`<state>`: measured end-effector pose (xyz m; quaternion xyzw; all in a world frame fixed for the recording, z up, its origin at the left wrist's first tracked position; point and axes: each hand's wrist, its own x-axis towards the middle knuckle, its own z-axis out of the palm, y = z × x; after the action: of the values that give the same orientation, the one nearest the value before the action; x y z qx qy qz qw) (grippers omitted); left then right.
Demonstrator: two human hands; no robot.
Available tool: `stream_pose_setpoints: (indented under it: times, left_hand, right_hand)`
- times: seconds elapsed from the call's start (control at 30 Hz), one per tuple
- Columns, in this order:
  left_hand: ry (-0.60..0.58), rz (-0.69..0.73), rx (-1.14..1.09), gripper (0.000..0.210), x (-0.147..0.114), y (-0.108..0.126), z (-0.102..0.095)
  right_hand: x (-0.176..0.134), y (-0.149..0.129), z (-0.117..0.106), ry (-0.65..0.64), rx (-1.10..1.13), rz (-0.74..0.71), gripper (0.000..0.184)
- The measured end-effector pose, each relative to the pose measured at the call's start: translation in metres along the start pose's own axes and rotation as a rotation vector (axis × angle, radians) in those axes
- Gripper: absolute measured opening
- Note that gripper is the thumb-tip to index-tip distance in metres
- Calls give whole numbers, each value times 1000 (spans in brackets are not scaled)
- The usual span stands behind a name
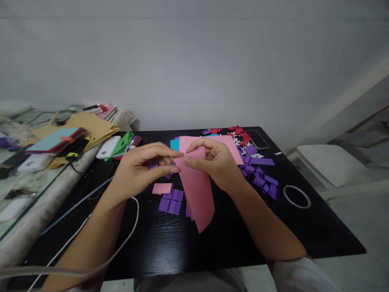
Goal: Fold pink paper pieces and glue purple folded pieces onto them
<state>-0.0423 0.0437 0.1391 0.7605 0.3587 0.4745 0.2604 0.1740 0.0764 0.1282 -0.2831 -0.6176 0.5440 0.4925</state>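
Holding the pink, doubled paper sheet (199, 190) above the black wooden table (240, 247), the right hand (218, 162) grips its upper end, with the thumb pressed on the near face and the fingers behind. The left hand (142, 166) is at the upper left corner of this sheet; its index fingertip seems to touch the edge, but I cannot tell whether it really grasps the paper, since its thumb and index finger stand apart.

The lower part of the sheet hangs free and tilted, and its layers are not flush at the bottom. In my judgement, this is the main weakness: if the grip at the top loosens, the layers may slide on each other and the fold may become crooked. If both hands pull in opposite directions, the corner could tear or wrinkle.

Just beside the hanging sheet lie small purple paper rectangles (172, 201) in a close group, with a small pink paper rectangle (162, 188) near their upper edge. A low swing of the loose end could push them out of order. Also, a thin white cable (137, 209) loops across the left forearm; a quick movement of this arm might drag it over the same group.
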Motion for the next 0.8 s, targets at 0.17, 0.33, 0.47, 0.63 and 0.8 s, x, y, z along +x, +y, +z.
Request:
stream_pose_setpoints:
  times: [0.17,0.33,0.47,0.63,0.8]
  left_hand:
    - [-3,39,25,25,1,0,-1]
    - [4,61,58,24,1,1,-2]
    - [-3,102,93,23,2,0,-3]
    - [-42,213,116,24,4,-3,-3]
    - [-50,242,157,24,5,-3,-5]
  right_hand:
    - [-2,-1,1,10,-14,-4,22]
    - [-3,-2,2,3,-18,-6,22]
    - [-3,-3,2,2,-16,-6,21]
    - [-2,-3,2,-16,-54,-39,21]
    - [-3,-3,2,-16,-65,-34,20]
